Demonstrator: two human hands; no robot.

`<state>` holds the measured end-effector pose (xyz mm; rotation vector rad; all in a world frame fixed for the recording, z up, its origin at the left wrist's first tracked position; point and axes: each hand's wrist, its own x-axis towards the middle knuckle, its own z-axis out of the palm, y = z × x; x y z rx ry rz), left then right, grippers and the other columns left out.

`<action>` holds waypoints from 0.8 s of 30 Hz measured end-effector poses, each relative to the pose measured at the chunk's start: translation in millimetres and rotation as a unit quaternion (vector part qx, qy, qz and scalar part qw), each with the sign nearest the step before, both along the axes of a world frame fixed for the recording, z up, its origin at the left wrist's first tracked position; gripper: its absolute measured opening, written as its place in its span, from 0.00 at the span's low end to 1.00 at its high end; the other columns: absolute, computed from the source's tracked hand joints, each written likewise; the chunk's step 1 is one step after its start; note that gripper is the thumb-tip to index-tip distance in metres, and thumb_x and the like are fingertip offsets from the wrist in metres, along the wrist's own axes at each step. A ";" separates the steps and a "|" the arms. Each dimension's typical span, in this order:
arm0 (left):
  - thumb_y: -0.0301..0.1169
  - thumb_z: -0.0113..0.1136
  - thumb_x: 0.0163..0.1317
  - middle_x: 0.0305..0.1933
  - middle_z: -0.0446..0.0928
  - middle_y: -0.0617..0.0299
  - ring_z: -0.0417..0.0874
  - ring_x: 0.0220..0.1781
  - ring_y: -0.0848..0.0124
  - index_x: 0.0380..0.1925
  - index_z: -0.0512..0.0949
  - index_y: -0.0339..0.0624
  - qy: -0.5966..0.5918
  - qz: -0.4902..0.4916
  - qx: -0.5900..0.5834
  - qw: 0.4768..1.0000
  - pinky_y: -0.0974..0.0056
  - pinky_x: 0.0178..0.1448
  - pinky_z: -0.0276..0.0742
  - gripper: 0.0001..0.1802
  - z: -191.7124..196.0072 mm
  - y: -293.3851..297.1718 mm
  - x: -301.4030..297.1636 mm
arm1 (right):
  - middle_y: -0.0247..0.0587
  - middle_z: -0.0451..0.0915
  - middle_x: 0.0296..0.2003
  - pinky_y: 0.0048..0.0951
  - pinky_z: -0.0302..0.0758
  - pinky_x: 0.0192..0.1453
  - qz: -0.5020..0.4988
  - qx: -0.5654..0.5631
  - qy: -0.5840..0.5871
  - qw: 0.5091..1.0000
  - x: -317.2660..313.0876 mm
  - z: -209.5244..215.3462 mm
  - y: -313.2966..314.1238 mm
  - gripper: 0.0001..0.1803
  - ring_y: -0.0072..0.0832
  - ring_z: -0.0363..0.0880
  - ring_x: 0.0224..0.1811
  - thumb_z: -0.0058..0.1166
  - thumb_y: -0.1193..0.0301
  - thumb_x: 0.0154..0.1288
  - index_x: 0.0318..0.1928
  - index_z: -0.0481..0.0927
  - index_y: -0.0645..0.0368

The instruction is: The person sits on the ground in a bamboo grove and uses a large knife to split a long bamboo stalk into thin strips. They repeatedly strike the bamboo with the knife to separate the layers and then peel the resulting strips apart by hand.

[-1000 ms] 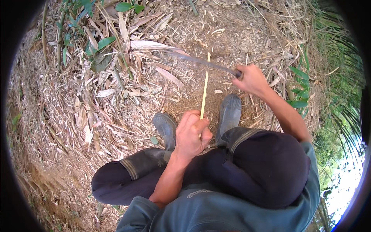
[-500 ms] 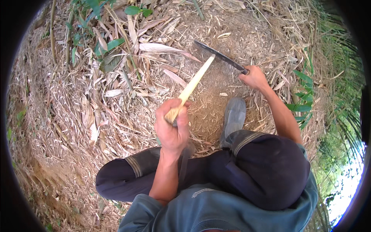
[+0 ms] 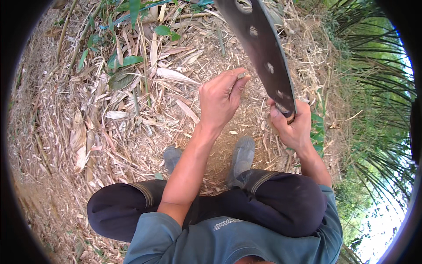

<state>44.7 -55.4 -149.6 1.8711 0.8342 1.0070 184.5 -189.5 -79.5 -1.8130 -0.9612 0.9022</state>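
Observation:
My right hand (image 3: 295, 127) is closed around the handle of a machete (image 3: 266, 53). Its broad dark blade has several holes along it and rises past the top edge of the view, large and close. To its left, my left hand (image 3: 217, 99) is closed, thumb against the fingers. Only a small greyish end of the pale stick (image 3: 241, 76) shows between thumb and forefinger; the rest is hidden behind the hand. A gap separates the blade from the left hand in this view.
Dry leaves and chips (image 3: 118, 115) litter the ground. Green plants (image 3: 127, 61) grow at the far left, with palm-like fronds (image 3: 373, 66) on the right. My two grey boots (image 3: 243, 154) stand below my hands, between bent knees.
The machete has come up from beside the stick's tip, nearer the camera. My left hand has moved away and right, and the stick's long pale length has gone out of sight.

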 end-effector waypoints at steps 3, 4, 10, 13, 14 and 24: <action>0.26 0.69 0.63 0.36 0.88 0.55 0.89 0.31 0.70 0.42 0.87 0.39 -0.001 -0.020 -0.021 1.000 0.67 0.33 0.80 0.08 4.7 2.9 5.3 | 0.28 0.78 0.20 0.20 0.67 0.26 -0.040 0.003 -0.037 0.999 -8.9 16.8 20.1 0.13 0.12 0.72 0.21 0.63 0.70 0.66 0.48 0.83 0.63; 0.27 0.69 0.63 0.36 0.88 0.55 0.89 0.31 0.70 0.42 0.87 0.39 0.000 -0.020 -0.018 1.000 0.67 0.33 0.80 0.08 5.4 4.9 5.3 | 0.27 0.78 0.21 0.20 0.67 0.25 -0.052 0.016 -0.038 0.998 -13.1 16.0 23.9 0.14 0.11 0.71 0.22 0.62 0.67 0.69 0.50 0.83 0.63; 0.28 0.71 0.61 0.34 0.88 0.53 0.89 0.30 0.67 0.42 0.87 0.39 -0.007 0.002 -0.044 0.999 0.66 0.33 0.82 0.10 -0.8 11.6 -5.9 | 0.28 0.79 0.22 0.21 0.66 0.25 -0.060 0.016 -0.025 0.998 -32.4 11.6 31.8 0.17 0.11 0.70 0.22 0.62 0.65 0.70 0.52 0.81 0.63; 0.30 0.72 0.59 0.35 0.87 0.51 0.88 0.27 0.61 0.40 0.87 0.40 -0.022 0.008 -0.028 0.999 0.62 0.30 0.81 0.10 -4.6 11.1 -7.4 | 0.29 0.78 0.21 0.21 0.65 0.24 -0.040 0.033 -0.014 0.999 -35.8 11.2 31.8 0.19 0.11 0.69 0.21 0.62 0.63 0.71 0.54 0.80 0.63; 0.30 0.72 0.59 0.35 0.87 0.51 0.88 0.27 0.61 0.40 0.87 0.40 -0.020 0.008 -0.028 0.999 0.62 0.30 0.82 0.10 -3.4 10.6 -7.6 | 0.30 0.78 0.21 0.22 0.64 0.24 -0.035 0.037 -0.032 0.998 -37.0 13.0 33.4 0.19 0.11 0.69 0.21 0.61 0.62 0.72 0.55 0.79 0.63; 0.30 0.71 0.60 0.36 0.87 0.52 0.89 0.30 0.59 0.39 0.87 0.41 -0.020 0.005 -0.027 0.999 0.61 0.33 0.83 0.09 0.7 0.3 -2.9 | 0.33 0.76 0.19 0.25 0.63 0.22 -0.028 0.010 -0.055 0.998 -35.4 18.3 30.8 0.21 0.14 0.68 0.18 0.59 0.59 0.73 0.53 0.79 0.65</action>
